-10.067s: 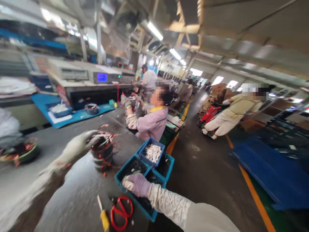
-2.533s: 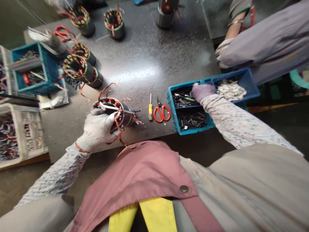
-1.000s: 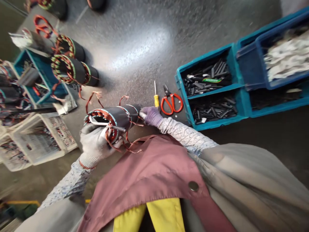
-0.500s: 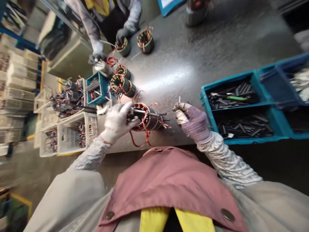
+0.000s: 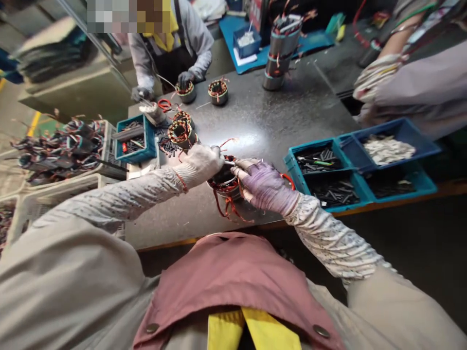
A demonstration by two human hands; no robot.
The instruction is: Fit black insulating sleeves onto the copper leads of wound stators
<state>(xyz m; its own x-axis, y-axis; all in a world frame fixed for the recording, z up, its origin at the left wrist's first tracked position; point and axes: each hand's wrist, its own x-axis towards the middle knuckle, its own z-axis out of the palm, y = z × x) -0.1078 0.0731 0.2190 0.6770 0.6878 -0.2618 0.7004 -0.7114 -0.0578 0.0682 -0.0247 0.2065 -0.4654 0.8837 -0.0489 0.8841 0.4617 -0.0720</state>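
Observation:
A motor stator (image 5: 223, 188), dark-bodied with copper windings and loose red leads, sits on the table in front of me. My left hand (image 5: 204, 164), in a white glove, is closed at its upper rim and pinches a thin whitish rod (image 5: 229, 163). From the other side my right hand (image 5: 265, 185), in a purple glove with pale fingertips, reaches over the stator. Its fingertips come together at the rod's right end; what they pinch is hidden. A red wire loop (image 5: 288, 182) shows behind the right hand.
More stators (image 5: 180, 132) stand beyond my left hand, near a blue bin (image 5: 135, 154). Blue trays (image 5: 328, 208) of dark sleeves and white pieces lie right. A co-worker's gloved hand (image 5: 186, 78) touches another stator opposite. Stacked stators (image 5: 274, 80) stand at the back; another person is right.
My right hand has moved left from the open table to the stator's top. The stator is now more upright, and my left hand has shifted right across its rim. The view has tilted up.

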